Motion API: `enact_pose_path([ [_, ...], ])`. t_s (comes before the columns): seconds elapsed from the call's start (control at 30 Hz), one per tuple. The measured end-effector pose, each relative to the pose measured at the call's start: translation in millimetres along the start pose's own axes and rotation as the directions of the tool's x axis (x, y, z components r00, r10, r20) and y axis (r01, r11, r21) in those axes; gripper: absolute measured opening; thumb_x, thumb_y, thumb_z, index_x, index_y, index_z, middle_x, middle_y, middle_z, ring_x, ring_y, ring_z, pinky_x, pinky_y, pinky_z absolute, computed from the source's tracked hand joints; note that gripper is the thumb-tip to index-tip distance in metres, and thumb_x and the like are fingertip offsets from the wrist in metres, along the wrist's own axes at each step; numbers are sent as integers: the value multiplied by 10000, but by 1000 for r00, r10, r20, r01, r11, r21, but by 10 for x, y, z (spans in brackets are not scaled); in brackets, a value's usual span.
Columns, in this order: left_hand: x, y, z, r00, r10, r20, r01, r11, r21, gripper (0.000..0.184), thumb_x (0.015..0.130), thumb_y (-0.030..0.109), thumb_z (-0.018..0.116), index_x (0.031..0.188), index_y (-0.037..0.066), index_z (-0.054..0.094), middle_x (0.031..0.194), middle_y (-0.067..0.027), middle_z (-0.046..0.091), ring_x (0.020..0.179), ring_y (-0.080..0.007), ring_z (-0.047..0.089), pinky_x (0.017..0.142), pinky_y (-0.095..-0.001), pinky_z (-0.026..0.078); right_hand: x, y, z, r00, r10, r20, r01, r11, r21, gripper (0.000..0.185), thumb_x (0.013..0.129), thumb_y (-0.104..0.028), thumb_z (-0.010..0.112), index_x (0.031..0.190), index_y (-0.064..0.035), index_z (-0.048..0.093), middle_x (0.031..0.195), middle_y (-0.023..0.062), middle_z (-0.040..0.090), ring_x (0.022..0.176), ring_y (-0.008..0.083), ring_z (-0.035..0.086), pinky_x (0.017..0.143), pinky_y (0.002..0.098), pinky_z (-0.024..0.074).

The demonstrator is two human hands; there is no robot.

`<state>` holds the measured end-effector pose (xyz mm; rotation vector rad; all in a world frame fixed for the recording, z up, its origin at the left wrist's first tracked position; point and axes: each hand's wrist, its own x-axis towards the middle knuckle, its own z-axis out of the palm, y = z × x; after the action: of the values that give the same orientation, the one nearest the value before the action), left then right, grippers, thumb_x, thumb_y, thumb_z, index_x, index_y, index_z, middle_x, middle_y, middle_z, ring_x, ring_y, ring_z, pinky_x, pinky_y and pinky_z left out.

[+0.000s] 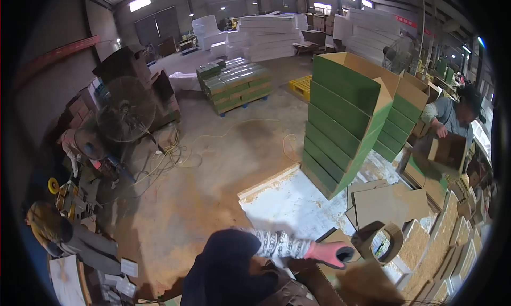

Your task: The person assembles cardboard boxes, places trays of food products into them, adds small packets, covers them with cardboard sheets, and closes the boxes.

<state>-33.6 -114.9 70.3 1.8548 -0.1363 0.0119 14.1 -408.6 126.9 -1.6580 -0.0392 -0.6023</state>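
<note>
My left hand (331, 254), in a pink glove with dark fingertips and a patterned sleeve cuff, reaches across the bottom middle of the head view. Its fingers curl at the upper part of an open cardboard box (323, 276) with brown faces. The box's near side is smeared by motion and partly cut off by the lower edge. Just beyond the fingers stands a thick brown ring (396, 245), which looks like a tape roll. Flat cardboard pieces (391, 204) lie behind it. My right hand does not show.
A tall stack of green boxes (340, 130) stands on the white-topped table (282, 202). At right, a co-worker (452, 117) handles an open carton (448, 154). Other workers bend at the left near a large fan (126, 109). A hose (173, 151) trails over the floor.
</note>
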Motion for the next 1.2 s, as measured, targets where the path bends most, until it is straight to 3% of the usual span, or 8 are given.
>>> enact_pose_path([
  [0.17, 93, 209, 114, 862, -142, 486, -16, 951, 308, 473, 765, 370, 645, 1019, 9, 474, 1034, -172, 569, 969, -284, 561, 802, -388, 448, -101, 78, 744, 68, 46, 997, 828, 554, -82, 597, 805, -327, 549, 1340, -121, 381, 1031, 170, 583, 950, 326, 551, 777, 402, 449],
  [0.37, 60, -378, 16, 965, 206, 163, -262, 742, 617, 868, 661, 435, 720, 1273, -27, 313, 1150, -250, 491, 1110, -342, 468, 930, -407, 382, 266, 415, 804, -35, 188, 982, 362, 918, -162, 597, 818, -292, 550, 1357, -125, 356, 1114, 235, 552, 1108, 325, 503, 938, 382, 391],
  [0.53, 191, -756, 153, 955, -284, 88, 294, 946, -138, 1081, 620, 306, 795, 1383, -39, 111, 1348, -251, 320, 1254, -301, 350, 1032, -339, 299, 688, 394, 919, 924, -167, 342, 248, 947, -206, 460, 908, -231, 403, 1275, 45, 401, 1060, 159, 560, 931, 250, 567, 789, 355, 455],
  [0.63, 132, -1111, 225, 988, -145, -59, 150, 984, 95, 979, 656, 248, 777, 1378, -18, 172, 1237, -242, 461, 1095, -289, 504, 989, -318, 352, 335, 688, 684, 832, -134, 539, 555, 191, -810, 605, 807, -224, 492, 1296, 93, 327, 1363, 273, 306, 1259, 372, 316, 1071, 457, 227],
  [0.83, 7, -643, 209, 887, -460, 38, 420, 769, -482, 807, 745, 187, 699, 1359, -33, 225, 1326, -217, 382, 1221, -272, 387, 995, -334, 346, -510, 851, -226, 885, 224, 408, 333, 310, -891, 792, 769, -567, 527, 1177, 107, 454, 1100, 261, 545, 1072, 349, 503, 928, 440, 363],
  [0.87, -183, -944, 46, 973, -231, 21, 230, 948, -221, 775, 748, 191, 693, 1350, -30, 258, 1326, -203, 389, 1200, -259, 408, 982, -323, 359, -141, 123, -157, 463, 846, 265, 111, 241, -964, 717, 772, -601, 492, 1079, 44, 548, 871, 186, 629, 837, 305, 605, 753, 399, 450],
  [0.97, 152, -786, -155, 908, -415, 55, 314, 587, -746, 522, 846, 165, 549, 1312, 21, 365, 1257, -122, 460, 1109, -194, 477, 889, -331, 432, -397, 178, -488, 594, 586, 551, 91, 631, -770, 620, 765, -434, 596, 1183, 6, 467, 841, 178, 623, 795, 312, 607, 725, 377, 464],
  [1.2, 436, -858, -380, 975, -218, -37, 220, 944, 246, 506, 781, 166, 642, 1208, -33, 458, 1150, -148, 526, 1028, -224, 516, 890, -328, 419, -663, 955, -856, 899, 25, 438, 324, 635, -702, 642, 683, -160, 664, 1242, 17, 402, 1212, 212, 452, 1113, 369, 451, 974, 418, 346],
])
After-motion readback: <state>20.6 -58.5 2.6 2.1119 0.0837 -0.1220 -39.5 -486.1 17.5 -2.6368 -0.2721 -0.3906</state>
